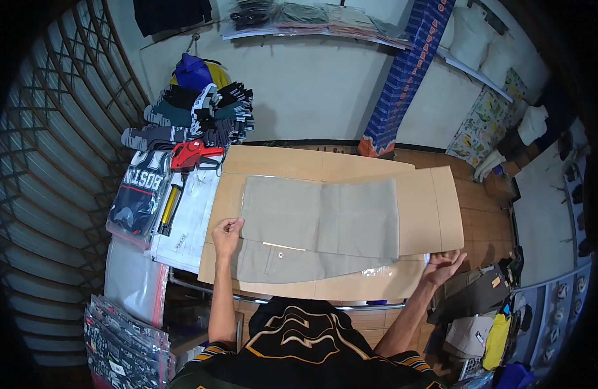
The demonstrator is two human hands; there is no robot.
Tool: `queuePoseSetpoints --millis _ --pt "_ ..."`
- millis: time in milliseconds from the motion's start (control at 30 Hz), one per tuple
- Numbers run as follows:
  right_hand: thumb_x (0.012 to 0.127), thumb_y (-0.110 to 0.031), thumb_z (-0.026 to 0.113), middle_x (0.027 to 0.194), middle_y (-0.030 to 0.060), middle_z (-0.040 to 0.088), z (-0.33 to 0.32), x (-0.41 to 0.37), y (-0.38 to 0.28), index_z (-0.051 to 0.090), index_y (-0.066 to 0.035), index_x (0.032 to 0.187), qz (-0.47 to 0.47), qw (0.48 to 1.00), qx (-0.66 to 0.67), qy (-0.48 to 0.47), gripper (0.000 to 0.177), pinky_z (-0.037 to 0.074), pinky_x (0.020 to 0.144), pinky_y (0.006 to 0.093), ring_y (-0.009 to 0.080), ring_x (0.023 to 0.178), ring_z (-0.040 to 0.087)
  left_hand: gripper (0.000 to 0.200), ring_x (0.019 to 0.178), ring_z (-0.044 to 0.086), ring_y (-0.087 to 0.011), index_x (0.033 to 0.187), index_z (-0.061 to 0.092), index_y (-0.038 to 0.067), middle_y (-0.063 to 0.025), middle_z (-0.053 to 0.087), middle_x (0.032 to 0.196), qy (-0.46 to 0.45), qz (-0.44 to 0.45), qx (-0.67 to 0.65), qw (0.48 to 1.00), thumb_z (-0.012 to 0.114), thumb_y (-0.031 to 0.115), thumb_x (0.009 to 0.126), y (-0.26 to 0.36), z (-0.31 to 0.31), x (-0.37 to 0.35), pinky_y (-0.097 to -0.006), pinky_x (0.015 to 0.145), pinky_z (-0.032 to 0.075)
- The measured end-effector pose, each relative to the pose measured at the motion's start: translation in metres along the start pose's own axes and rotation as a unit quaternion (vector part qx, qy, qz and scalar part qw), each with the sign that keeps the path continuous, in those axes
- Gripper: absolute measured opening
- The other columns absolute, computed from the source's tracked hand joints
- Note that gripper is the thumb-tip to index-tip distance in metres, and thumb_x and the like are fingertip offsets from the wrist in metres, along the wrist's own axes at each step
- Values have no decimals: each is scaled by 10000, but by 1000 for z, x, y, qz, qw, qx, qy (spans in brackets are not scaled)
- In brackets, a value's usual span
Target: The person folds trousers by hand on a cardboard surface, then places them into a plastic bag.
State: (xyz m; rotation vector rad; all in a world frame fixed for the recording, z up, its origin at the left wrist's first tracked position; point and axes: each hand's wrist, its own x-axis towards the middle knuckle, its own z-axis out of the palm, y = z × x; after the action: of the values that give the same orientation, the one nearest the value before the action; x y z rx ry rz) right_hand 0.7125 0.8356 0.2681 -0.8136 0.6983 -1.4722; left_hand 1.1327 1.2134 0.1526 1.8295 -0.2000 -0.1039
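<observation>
Trousers were laid flat on cardboard, presumably for firm backing. Their side edge was met by the left hand, fingertips together; the cardboard's corner was apparently steadied by the right hand, fingers apart.

1. A pale, plain wall runs across the back, meeting the floor at a dark baseboard.
2. The floor is brown tile with visible joints.
3. On the left, a brown metal lattice gate stands before pale, ribbed panels.
4. A white shelf on the back wall carries folded clothes in clear packets.
5. A blue column with orange lettering leans in view, orange at its foot.
6. To its right, another white shelf holds white torso forms above a leaf-patterned sheet.
7. Cool, whitish light covers the room; the outer edges fall into black.
</observation>
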Motion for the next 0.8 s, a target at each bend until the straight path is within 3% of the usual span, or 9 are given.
queuePoseSetpoints --millis 167,233,300,367,467,533,633,667,800 --pt "1032 -583 404 1128 109 683 51 -64 44 511 -34 1351 123 964 219 -88 644 580 847 379 182 1008 664 290 741 607 -103 970 746 -71 -69 693 840 -26 4 -11 1000 803 190 856 3 -8 -1 -263 697 513" --pt "1026 -598 408 1096 105 694 58 -89 74 402 -39 1449 79 918 246 -300 701 571 845 310 155 992 667 286 743 609 -104 990 750 -67 -69 693 844 -37 6 -12 999 798 185 861 0 -10 1 -262 700 513" --pt "1023 -606 406 1117 119 684 89 -131 93 347 -21 1488 180 980 46 -64 750 555 883 286 143 1032 649 278 720 583 -94 1010 755 -56 -46 674 802 -49 35 -54 997 794 178 865 -6 -10 4 -255 669 492" --pt "1016 -627 386 1181 160 662 95 -156 115 338 -15 1490 205 955 -3 -215 775 514 991 377 201 1141 627 268 721 590 -97 1012 757 -51 -47 679 793 -45 28 -43 998 794 168 863 7 -13 -1 -254 669 492" --pt "1023 -589 406 1232 139 685 145 -206 107 505 -17 1339 110 936 -120 -312 661 448 1038 390 244 1193 621 243 734 617 -103 992 760 -45 -58 700 789 -56 4 -37 998 797 149 851 -4 -22 0 -252 684 501" --pt "1006 -491 512 1286 159 671 152 -217 121 489 -6 1356 -43 823 -350 -445 598 442 1065 410 311 1230 609 194 817 675 -146 962 734 -57 -124 741 869 -38 35 0 999 762 90 840 8 -28 -3 -280 752 527" --pt "960 -343 635 1258 163 682 163 -241 134 489 -4 1358 -53 794 -395 -459 543 462 1047 424 351 1202 619 213 891 664 -198 1016 674 -111 -167 734 937 46 201 17 978 633 12 848 7 -25 -1 -341 783 509" --pt "846 -162 762 1212 202 691 165 -243 136 516 16 1318 -99 795 -402 -443 561 483 1021 409 355 1182 640 213 891 664 -198 1016 674 -111 -167 734 937 50 202 17 978 633 12 848 5 -27 0 -341 783 509" --pt "778 -145 826 1144 179 707 169 -238 135 527 3 1308 -156 805 -401 -408 627 504 980 404 345 1087 674 204 852 662 -172 983 667 -125 -151 727 896 -16 102 -35 994 603 24 858 22 -32 -10 -307 764 506"
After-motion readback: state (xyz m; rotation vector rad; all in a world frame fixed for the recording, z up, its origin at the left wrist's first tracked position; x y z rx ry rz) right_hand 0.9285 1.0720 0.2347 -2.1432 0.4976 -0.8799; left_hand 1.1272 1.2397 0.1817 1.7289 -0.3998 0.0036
